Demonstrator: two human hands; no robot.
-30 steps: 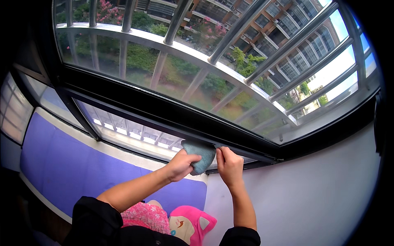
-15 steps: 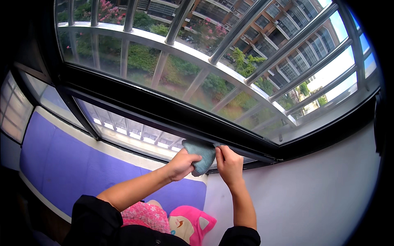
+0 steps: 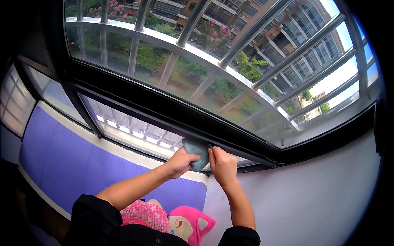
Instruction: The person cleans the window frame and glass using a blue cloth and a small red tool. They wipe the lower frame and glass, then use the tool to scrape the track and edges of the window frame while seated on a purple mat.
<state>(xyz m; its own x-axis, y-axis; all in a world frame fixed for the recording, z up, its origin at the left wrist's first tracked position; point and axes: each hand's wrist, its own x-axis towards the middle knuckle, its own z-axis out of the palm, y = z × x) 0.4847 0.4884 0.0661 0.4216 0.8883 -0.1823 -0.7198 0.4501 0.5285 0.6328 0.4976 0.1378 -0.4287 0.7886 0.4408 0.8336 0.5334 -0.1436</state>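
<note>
My left hand (image 3: 179,162) is closed around a grey-green cloth (image 3: 197,153), with the thumb lying across its near face. The cloth is bunched up against the underside of the black window frame (image 3: 164,110), over the lower pane (image 3: 141,130). Just right of the cloth, my right hand (image 3: 224,164) is closed in a pinch at the frame. A small dark piece (image 3: 210,146) sticks out at its thumb and fingertips; its kind is hard to make out.
Metal bars (image 3: 184,45) stand outside the large upper pane. Below the window lies a purple mat (image 3: 90,164) on a ledge. A pink plush doll (image 3: 191,219) sits close to me. A white wall (image 3: 295,192) rises on the right.
My right hand has shifted slightly left, closer to the cloth, and the dark piece at its fingertips shows more clearly. My left hand keeps its hold on the cloth. The view has tilted a little.
</note>
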